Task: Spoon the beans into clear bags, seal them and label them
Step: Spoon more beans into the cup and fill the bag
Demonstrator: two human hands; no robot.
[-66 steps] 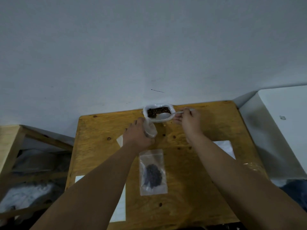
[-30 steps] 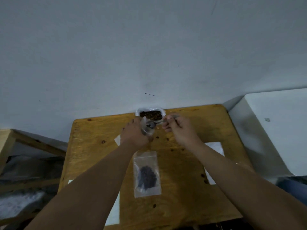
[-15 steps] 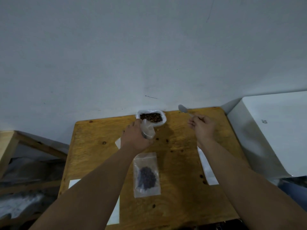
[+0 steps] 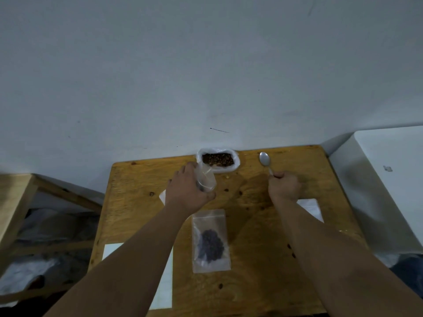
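Okay, my left hand grips a small clear bag upright just in front of the beans in their open white bag at the table's far edge, while my right hand is curled round the handle of the spoon, its bowl pointing away, off to the right of the beans.

My surface is honey-yellow wood, grained and dotted with dark knots. The beans in the white bag are reddish brown; those in the flat clear bag look blue-black. The held bag is colourless, the spoon dull silver, the paper sheets white, the wall pale grey-blue.
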